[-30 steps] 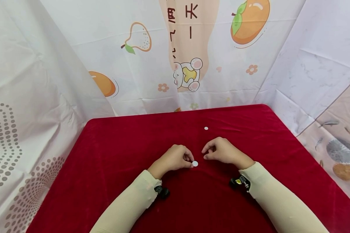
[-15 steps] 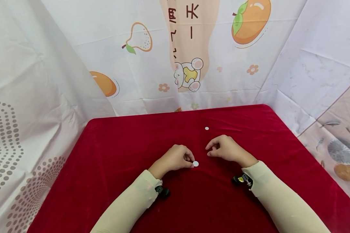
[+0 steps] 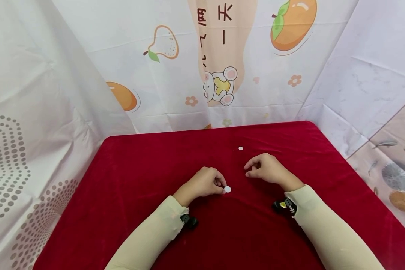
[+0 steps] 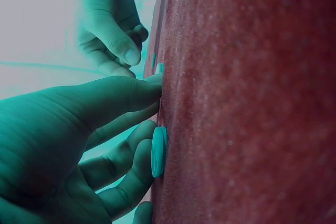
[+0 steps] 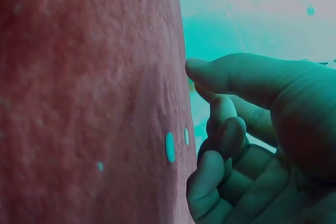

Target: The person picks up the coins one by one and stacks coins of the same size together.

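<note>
My left hand [image 3: 206, 182] rests low over the cloth, thumb and index fingertips at the left edge of a small round white disc [image 3: 227, 189]. In the left wrist view, that disc [image 4: 160, 67] shows just beyond the thumb tip. A larger-looking disc [image 4: 158, 152] stands out beside the curled fingers, hidden under the hand in the head view. My right hand [image 3: 268, 168] hovers to the right, fingers loosely curled, thumb and index apart with nothing between them. Below it, the right wrist view shows a disc [image 5: 170, 147] and a farther one [image 5: 186, 137].
A red cloth [image 3: 148, 168] covers the table. Another white disc [image 3: 240, 148] lies farther back, beyond the right hand. Printed white curtains [image 3: 172, 90] hang behind the table's far edge and along both sides.
My right hand has drawn away to the right and slightly back from the left hand. The left hand stays at the disc. The head view has shifted a little.
</note>
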Demonstrator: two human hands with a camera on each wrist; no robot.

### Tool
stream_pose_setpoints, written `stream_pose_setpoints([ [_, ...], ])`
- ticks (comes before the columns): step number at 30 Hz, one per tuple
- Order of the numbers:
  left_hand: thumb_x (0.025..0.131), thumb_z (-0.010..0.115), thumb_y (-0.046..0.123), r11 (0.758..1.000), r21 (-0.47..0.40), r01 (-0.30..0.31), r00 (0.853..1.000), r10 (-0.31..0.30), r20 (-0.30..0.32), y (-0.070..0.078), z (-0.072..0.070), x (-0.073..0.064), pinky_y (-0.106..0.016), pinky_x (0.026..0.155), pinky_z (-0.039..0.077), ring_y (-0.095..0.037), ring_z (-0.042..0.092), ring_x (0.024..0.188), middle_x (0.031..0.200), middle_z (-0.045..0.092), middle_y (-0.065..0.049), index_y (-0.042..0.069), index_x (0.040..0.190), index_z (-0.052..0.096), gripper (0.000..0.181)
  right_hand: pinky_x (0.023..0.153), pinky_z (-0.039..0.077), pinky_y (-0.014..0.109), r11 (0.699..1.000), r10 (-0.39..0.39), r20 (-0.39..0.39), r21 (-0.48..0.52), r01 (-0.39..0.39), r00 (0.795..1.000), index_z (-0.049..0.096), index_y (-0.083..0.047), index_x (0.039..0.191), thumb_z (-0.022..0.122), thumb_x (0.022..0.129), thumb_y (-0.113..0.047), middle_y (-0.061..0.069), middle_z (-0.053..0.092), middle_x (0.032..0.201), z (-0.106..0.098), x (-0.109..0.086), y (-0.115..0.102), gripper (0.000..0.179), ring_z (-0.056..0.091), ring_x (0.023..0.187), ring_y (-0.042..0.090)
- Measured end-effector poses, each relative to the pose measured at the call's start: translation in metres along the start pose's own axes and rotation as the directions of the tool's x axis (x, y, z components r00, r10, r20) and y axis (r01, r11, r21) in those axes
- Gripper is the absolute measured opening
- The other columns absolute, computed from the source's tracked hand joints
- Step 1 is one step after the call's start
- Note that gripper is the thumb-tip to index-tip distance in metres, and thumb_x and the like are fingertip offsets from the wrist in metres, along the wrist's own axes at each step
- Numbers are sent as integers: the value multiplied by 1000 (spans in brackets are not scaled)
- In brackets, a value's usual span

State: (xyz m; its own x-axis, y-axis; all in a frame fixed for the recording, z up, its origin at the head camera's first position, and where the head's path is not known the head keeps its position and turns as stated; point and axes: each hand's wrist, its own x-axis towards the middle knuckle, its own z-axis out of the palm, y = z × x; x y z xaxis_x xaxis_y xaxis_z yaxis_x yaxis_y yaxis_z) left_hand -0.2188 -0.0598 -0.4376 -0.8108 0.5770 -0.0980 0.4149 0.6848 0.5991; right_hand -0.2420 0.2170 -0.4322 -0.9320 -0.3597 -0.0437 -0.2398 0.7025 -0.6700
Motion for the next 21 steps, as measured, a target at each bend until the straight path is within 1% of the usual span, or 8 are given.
stream_pose_setpoints([
  [7,83,89,24,1000,4,7,1000,-7,-1,0,0,0,-21,70,52,-4,61,76,78,68,15,25,86,81,9,62,47,28,1000,18,-16,3,-18,1000,82,-20,96,86,84,-19,-4,61,66,-5,1,4,12,55,64,15],
  [16,83,89,22,1000,-11,7,1000,-7,1,-1,0,-1,-21,70,52,-4,61,77,80,68,15,24,87,81,9,63,47,28,999,35,-14,24,-35,999,81,-13,101,87,84,-19,0,63,68,-9,0,11,19,55,66,15],
  [21,83,88,23,1000,-11,7,1000,-7,2,0,0,-1,-21,70,52,-4,61,77,79,68,15,24,88,81,9,64,47,28,996,80,-14,31,-80,997,81,-15,101,87,84,-19,-1,63,69,-11,0,15,19,56,66,14],
])
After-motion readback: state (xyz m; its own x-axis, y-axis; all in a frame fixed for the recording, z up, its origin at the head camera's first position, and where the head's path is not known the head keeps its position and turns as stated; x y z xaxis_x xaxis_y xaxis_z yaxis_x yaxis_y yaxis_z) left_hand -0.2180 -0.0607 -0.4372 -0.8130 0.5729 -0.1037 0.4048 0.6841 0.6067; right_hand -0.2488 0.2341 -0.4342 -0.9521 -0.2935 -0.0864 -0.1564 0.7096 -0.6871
